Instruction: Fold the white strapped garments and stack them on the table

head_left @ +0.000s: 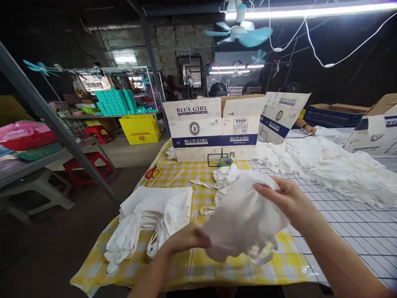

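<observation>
Between my hands hangs a white cloth piece with thin straps (245, 215), slightly blurred and spread over the table. My left hand (194, 240) pinches its lower left edge, while my right hand (283, 196) grips the upper right with the thumb on top. Left of it lies a neat stack of similar white cloth pieces (164, 198), their straps trailing toward me. Behind the held piece, more crumpled white cloth (223, 178) and a loose strap rest on the yellow checked tablecloth (201, 273).
Red-handled scissors (153, 171) and a roll of green tape (226, 161) lie before an open carton (198, 128). A large heap of white cloth (322, 165) covers the right side. Beyond it shows another person's hand (310, 130). A metal post (71, 145) slants at left.
</observation>
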`<state>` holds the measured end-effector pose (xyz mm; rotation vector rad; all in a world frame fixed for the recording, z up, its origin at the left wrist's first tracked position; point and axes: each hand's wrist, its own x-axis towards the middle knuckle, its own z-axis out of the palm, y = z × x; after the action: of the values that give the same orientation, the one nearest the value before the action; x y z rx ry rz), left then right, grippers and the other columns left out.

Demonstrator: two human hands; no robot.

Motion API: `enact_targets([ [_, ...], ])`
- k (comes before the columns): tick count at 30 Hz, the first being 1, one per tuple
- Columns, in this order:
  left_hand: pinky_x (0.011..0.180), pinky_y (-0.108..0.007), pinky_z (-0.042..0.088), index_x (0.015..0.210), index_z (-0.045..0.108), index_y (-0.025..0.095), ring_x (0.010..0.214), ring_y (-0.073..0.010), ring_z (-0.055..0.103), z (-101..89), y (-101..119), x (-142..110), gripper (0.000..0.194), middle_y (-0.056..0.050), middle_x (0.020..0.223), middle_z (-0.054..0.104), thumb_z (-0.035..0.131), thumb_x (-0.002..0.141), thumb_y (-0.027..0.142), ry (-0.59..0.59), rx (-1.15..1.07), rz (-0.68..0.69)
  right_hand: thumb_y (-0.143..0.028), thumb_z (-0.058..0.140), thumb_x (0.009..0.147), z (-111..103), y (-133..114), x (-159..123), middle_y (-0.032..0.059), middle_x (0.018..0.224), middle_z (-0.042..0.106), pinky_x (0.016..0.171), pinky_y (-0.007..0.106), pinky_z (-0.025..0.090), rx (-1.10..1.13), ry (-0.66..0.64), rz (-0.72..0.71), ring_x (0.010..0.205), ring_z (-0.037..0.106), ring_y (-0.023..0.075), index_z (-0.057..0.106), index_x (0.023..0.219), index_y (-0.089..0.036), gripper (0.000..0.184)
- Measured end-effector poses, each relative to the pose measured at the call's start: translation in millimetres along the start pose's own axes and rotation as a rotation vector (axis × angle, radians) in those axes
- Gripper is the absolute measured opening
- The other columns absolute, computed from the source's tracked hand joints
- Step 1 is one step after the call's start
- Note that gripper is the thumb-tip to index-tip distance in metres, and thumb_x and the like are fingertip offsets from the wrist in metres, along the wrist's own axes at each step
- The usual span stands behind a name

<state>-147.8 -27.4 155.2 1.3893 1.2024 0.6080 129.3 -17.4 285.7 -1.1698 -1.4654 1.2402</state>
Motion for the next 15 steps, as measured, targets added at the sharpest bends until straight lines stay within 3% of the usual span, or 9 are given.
enact_targets([
  [2,0.057,-0.025,0.045,0.068,0.068,0.016,0.062,-0.0162,0.055,-27.2,-3,-16,0.023,0.000,0.064,0.062,0.074,0.054,0.034,-0.123,-0.065,-0.010,-0.042,0.068,0.069,-16,7,-21,0.0022,0.061,0.059,0.042,0.023,0.043,0.128,0.029,0.162,0.050,0.056,0.0147,0.059,0.072,-0.018,0.026],
  [4,0.051,-0.022,0.041,0.067,0.065,0.015,0.055,-0.0131,0.051,-54.6,-6,-32,0.026,0.000,0.059,0.058,0.074,0.053,0.034,-0.163,-0.155,-0.013,-0.042,0.071,0.066,-29,15,-39,0.0044,0.062,0.060,0.042,0.025,0.045,0.243,0.058,0.286,0.050,0.058,0.0168,0.061,0.073,-0.019,0.026],
  [7,0.048,-0.022,0.037,0.069,0.062,0.015,0.052,-0.0121,0.049,-79.6,-11,-42,0.030,0.000,0.059,0.058,0.076,0.049,0.034,-0.048,-0.301,0.026,-0.042,0.071,0.064,-40,36,-53,0.0065,0.065,0.062,0.047,0.029,0.049,0.331,0.059,0.380,0.054,0.060,0.0200,0.064,0.083,-0.021,0.029],
  [9,0.048,-0.022,0.036,0.069,0.061,0.015,0.051,-0.0118,0.048,-80.7,-17,-33,0.030,0.000,0.059,0.057,0.075,0.051,0.036,0.004,-0.311,0.024,-0.042,0.068,0.067,-41,62,-49,0.0066,0.073,0.065,0.057,0.032,0.051,0.318,0.009,0.416,0.063,0.062,0.0216,0.063,0.095,-0.022,0.035],
  [12,0.049,-0.022,0.035,0.067,0.061,0.014,0.051,-0.0119,0.047,-62.2,-38,3,0.026,0.000,0.057,0.056,0.067,0.062,0.039,0.012,-0.075,-0.069,-0.043,0.064,0.071,-39,122,-30,0.0046,0.082,0.066,0.070,0.032,0.050,0.205,-0.048,0.420,0.077,0.062,0.0212,0.061,0.098,-0.021,0.035],
  [13,0.049,-0.021,0.035,0.066,0.061,0.014,0.051,-0.0123,0.048,-52.9,-49,18,0.024,0.000,0.057,0.056,0.064,0.065,0.038,0.051,0.041,-0.102,-0.043,0.064,0.070,-37,145,-23,0.0039,0.082,0.065,0.070,0.030,0.049,0.129,-0.059,0.421,0.079,0.061,0.0203,0.062,0.092,-0.020,0.032],
  [15,0.049,-0.021,0.033,0.063,0.060,0.014,0.053,-0.0132,0.049,-34.4,-71,45,0.017,0.000,0.058,0.057,0.061,0.065,0.031,0.227,0.201,-0.121,-0.042,0.066,0.065,-34,190,-10,0.0004,0.066,0.059,0.056,0.025,0.045,-0.051,-0.019,0.463,0.064,0.057,0.0159,0.060,0.074,-0.017,0.027],
])
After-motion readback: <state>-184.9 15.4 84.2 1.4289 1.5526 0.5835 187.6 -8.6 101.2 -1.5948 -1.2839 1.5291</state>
